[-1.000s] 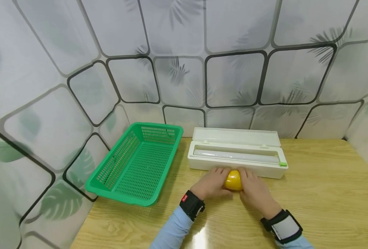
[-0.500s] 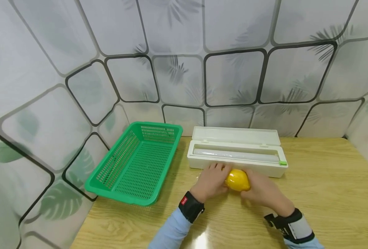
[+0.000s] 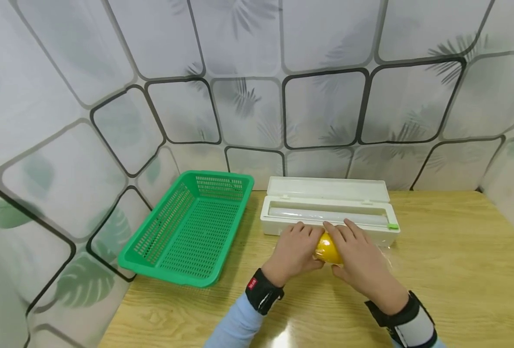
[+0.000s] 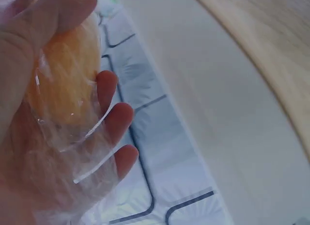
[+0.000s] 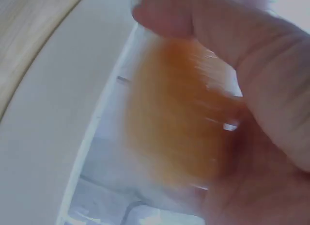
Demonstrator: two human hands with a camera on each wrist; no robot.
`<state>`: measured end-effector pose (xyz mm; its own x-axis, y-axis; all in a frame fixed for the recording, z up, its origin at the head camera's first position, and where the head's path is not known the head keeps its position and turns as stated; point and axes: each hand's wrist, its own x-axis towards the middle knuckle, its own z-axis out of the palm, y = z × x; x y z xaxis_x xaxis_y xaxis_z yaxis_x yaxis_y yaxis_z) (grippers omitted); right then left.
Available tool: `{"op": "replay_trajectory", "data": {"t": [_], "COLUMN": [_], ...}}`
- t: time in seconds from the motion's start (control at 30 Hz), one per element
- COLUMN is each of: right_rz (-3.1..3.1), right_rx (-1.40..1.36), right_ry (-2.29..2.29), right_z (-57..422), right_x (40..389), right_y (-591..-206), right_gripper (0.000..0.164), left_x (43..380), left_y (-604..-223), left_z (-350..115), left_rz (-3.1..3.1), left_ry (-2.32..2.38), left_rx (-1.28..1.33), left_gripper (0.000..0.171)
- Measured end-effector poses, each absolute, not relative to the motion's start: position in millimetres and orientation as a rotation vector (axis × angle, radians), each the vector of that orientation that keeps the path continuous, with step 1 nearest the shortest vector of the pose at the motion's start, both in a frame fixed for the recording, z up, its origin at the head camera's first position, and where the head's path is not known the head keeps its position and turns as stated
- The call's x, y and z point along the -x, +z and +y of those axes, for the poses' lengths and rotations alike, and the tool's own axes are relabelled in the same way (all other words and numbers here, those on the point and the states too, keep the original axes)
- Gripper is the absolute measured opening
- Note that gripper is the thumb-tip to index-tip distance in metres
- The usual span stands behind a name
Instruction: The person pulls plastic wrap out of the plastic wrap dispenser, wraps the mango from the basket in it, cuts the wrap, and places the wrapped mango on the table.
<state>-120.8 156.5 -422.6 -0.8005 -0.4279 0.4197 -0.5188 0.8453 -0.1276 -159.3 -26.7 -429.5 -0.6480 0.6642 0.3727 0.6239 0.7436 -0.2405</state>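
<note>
In front of the white box, a yellow lemon [image 3: 327, 250] is held between both hands, with clear plastic film [image 4: 58, 167] around it. My left hand [image 3: 292, 253] grips its left end; in the left wrist view the thumb lies across one side, fingers curled behind, and loose film drapes over the palm. My right hand [image 3: 365, 261] holds the other end, its fingers reaching over the far side. A blurred lemon [image 5: 169, 113] sits against the thumb and palm in the right wrist view. A wisp of film trails beside the right hand.
Behind the hands stands a white cling film box [image 3: 271, 226], its lid [image 3: 326, 188] raised and a film roll [image 3: 309, 214] inside. A green slotted basket [image 3: 170, 276] is at the left on the wooden table [image 3: 448, 270]. Patterned sheeting [image 3: 248, 111] encloses the back and sides.
My right hand swung outward to the right, baring more of the lemon, then came back over it with fingers more stretched. My left hand kept its hold, shifting slightly.
</note>
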Motion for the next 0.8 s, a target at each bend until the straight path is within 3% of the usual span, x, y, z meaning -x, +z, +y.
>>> {"op": "replay_trajectory", "data": {"t": [0.33,0.6,0.8], "right_rz": [-2.548,-2.488,-2.401], "right_rx": [-0.7,-0.667,-0.665], "right_ry": [0.428,0.538,0.651], "right_z": [156,152,151], "right_x": [123,117,115], "right_y": [-426,-418,-414], "right_gripper": [0.077,0.071,0.069], "left_x": [150,149,149], "left_y": [-419,-415,-413], "left_z": [-27,-25,-24], "left_rz": [-2.475,-2.346,-2.309], "left_ry": [0.059,-0.079,-0.373], "left_rx": [0.924,0.859,0.9], "left_gripper": [0.065,0.035,0.032]}}
